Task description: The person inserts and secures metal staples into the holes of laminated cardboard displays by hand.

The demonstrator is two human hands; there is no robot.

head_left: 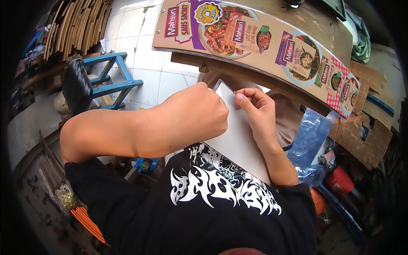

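Note:
A pale, flat panel (238, 131) with a narrow corner pointing away from me lies against my black shirt. My left hand (202, 110) is closed in a fist over the panel's left edge, the back of the hand up; what its fingers hold is hidden. On the other side of the corner, my right hand (257, 108) has thumb and index finger pressed together at the panel's edge. A tiny shiny thing shows at those fingertips, too small to name.
A long printed food banner (263, 46) lies on a brown table (312, 17) ahead. A blue-framed stool (119, 87) with a black seat stands at left. Clear plastic (312, 136) and cardboard (361, 140) are at right; wooden strips (78, 25) are stacked at upper left.

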